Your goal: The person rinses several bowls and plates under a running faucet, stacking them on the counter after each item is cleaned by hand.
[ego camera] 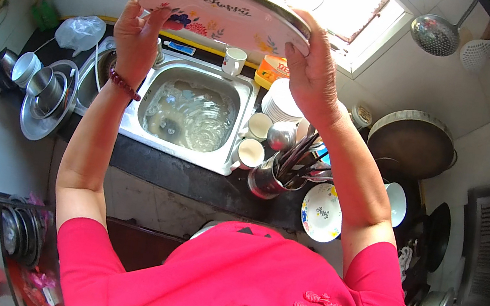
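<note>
Between both hands, raised above the far side of the sink, is a large white oval plate (239,17) with a floral pattern and decorative writing. It is tilted so its patterned face turns towards me. My left hand (140,36) grips its left end, thumb on the face; a dark red bead bracelet (123,85) circles that wrist. Gripping the right end is my right hand (312,61), thumb also on the face. Below them, the steel sink basin (146,128) holds rippling, cloudy water (197,115). Whatever lies under the water is unclear.
Stacked white plates (281,98), two mugs (249,154) and a utensil holder (264,181) crowd the counter right of the sink. A small floral plate (323,213) lies nearer me. Steel bowls (47,91) are at left. A skimmer (435,35) hangs at upper right.
</note>
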### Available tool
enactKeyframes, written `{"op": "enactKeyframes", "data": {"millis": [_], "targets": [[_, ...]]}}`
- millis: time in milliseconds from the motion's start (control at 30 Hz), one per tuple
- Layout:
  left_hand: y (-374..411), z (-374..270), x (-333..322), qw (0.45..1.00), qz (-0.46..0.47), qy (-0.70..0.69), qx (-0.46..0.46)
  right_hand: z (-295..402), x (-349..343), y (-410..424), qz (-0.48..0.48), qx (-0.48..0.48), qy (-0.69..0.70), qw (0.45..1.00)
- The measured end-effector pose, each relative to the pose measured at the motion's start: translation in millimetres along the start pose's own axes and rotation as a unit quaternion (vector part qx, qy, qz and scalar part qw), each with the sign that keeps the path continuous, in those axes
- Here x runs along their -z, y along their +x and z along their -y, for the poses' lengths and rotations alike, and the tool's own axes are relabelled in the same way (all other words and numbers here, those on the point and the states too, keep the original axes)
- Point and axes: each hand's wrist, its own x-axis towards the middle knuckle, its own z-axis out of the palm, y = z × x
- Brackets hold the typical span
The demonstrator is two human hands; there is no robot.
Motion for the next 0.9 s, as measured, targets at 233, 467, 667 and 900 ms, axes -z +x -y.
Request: {"op": "enactKeyframes", "data": {"millis": [233,467,667,900], "targets": [[-12.3,19.5,9.8,1.0,-0.02,0.015,0.018,-6.0,-8.5,-0.5,0.019,0.004,0.006,1.0],[-22.6,34.5,8.6,1.0,-0.005,-0.016,0.025,-3.5,-7.9,-7.4,0.026,0.027,-0.045,0.998],[-21.3,33.5,18.6,0.99,-0.025,0.139,-0.027,9.7,-4.7,-3.6,-0.005,0.067,-0.043,0.997],[-12.0,22.2,19.0,0.948,-0.035,0.289,-0.128,31.3,27.9,-19.7,-0.032,0.064,-0.041,0.997]]}}
